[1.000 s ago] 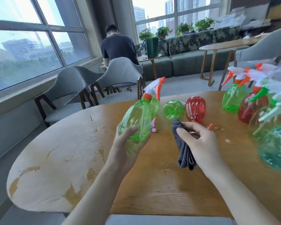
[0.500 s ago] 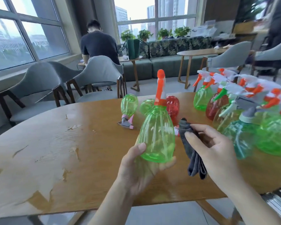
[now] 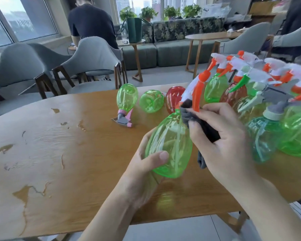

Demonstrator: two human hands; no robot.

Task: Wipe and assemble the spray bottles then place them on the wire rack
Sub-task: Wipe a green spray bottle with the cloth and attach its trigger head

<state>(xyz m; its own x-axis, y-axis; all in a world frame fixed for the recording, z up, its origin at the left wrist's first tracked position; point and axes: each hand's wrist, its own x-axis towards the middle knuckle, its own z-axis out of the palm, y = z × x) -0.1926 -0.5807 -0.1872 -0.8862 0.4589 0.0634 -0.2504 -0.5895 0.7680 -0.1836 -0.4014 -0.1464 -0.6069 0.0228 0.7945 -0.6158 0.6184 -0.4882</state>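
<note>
bottle: green spray bottle (image 3: 169,146) rose neck-up from left hand (image 3: 146,173) – tilted right
left hand: gripped its base
right hand (image 3: 222,141): pinched grey cloth (image 3: 203,129) against its shoulder – nearer the neck

A green spray bottle (image 3: 169,145) with an orange-white trigger head was held tilted above the table's near edge, a dark cloth (image 3: 201,126) pressed against its neck.

Count: one green spray bottle (image 3: 169,146) and one grey cloth (image 3: 201,126) in my hands. Loose on the desk (image 3: 59,153): two green bottles (image 3: 127,97) (image 3: 151,101), one red bottle (image 3: 174,98). The assembled cluster at right (image 3: 268,105) is too blurred and overlapped to count.
</note>
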